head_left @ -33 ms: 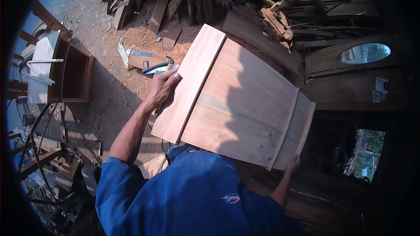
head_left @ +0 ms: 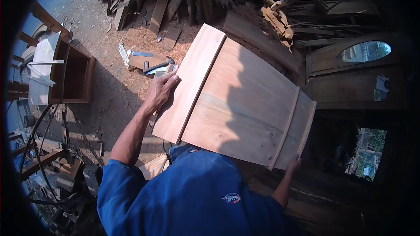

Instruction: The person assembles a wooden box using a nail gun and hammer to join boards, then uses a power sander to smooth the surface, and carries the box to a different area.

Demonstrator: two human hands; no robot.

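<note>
A wide wooden panel is tilted in front of my body, with a dark groove near its left end and thin raised strips near its right end. My left hand grips its left edge, the thumb on top and the other fingers mostly hidden beneath. At the lower right corner my right hand closes on the panel's edge, partly in shade. A shadow falls over the panel's right half. Beyond my left hand, a hammer lies by a small wooden board on the ground.
An open-fronted wooden cabinet stands at the left, with loose strips on it. Stacked scrap boards lean at the back. A long plank lies on the shavings, and a wooden door with an oval glass pane is at the right.
</note>
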